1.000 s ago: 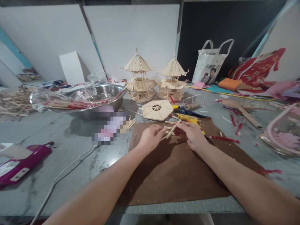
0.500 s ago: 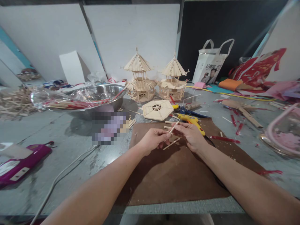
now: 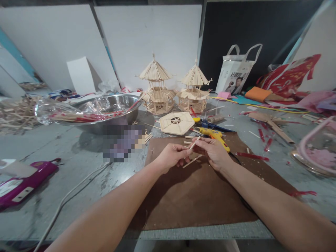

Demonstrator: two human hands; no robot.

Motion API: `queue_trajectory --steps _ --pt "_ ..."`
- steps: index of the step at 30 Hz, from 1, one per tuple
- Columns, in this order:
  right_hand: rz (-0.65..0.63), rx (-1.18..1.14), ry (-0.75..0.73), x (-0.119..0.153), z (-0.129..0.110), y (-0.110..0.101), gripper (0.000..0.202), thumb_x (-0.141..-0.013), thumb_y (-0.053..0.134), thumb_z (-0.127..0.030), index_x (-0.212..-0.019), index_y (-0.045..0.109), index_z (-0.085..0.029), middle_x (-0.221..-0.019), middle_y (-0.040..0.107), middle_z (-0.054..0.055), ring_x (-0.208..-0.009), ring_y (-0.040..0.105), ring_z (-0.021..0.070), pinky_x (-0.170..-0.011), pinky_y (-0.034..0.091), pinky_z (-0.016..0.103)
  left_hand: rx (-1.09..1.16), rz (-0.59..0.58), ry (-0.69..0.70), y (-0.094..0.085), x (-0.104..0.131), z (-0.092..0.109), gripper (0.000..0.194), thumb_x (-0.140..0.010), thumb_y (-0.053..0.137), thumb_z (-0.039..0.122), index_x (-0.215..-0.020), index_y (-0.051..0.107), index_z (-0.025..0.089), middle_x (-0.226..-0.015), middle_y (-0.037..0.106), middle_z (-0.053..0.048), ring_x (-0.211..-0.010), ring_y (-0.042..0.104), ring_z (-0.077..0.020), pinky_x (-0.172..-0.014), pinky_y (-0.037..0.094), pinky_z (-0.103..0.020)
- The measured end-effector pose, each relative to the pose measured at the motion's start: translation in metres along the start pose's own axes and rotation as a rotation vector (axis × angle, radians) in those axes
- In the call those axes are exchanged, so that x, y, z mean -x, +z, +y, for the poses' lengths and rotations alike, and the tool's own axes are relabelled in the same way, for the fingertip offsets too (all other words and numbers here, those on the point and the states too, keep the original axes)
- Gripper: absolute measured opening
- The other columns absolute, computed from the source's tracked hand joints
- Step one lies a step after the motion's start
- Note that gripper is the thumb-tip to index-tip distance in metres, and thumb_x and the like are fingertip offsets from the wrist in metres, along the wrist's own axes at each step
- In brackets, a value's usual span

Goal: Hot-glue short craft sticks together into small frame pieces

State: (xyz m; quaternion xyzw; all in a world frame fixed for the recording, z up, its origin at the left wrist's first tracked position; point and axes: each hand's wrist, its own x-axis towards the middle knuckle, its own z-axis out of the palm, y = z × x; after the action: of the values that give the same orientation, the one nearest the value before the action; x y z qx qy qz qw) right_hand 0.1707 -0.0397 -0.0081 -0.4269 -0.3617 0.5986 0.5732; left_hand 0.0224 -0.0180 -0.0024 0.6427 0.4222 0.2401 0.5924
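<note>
A short pale wooden stick (image 3: 194,143) is pinched between the fingertips of my left hand (image 3: 172,156) and my right hand (image 3: 214,152), tilted up to the right. Both hands are closed on it, above the brown mat (image 3: 199,199). Just below them a second stick (image 3: 192,161) slants; whether fingers touch it I cannot tell. Several more sticks (image 3: 188,137) lie behind my fingers, partly hidden. Beyond the hands rests a flat hexagonal wooden panel (image 3: 168,126) with a spoked opening. A yellow glue gun (image 3: 214,134) lies past my right hand.
Two wooden stick pagodas (image 3: 157,94) stand at the back. To the left are a metal bowl (image 3: 131,108) with plastic-wrapped sticks and a purple power strip (image 3: 34,180). Blue-handled pliers (image 3: 212,126) lie behind the glue gun. A pink-rimmed container (image 3: 304,140) sits at right.
</note>
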Motion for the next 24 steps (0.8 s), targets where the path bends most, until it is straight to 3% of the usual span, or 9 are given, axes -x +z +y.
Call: queue_trajectory --steps 24 --pt "-0.009 -0.006 -0.015 -0.0002 0.0019 -0.0005 0.014 -0.057 0.063 -0.025 -0.067 0.062 -0.016 -0.059 0.062 -0.001 -0.056 0.056 0.0098 -0.067 0.044 0.027 -0.006 -0.018 0.018 -0.0009 -0.0011 -0.0019 0.032 -0.063 0.054 0.041 -0.076 0.060 0.013 -0.052 0.052 0.002 -0.037 0.039 -0.0027 -0.037 0.031 -0.016"
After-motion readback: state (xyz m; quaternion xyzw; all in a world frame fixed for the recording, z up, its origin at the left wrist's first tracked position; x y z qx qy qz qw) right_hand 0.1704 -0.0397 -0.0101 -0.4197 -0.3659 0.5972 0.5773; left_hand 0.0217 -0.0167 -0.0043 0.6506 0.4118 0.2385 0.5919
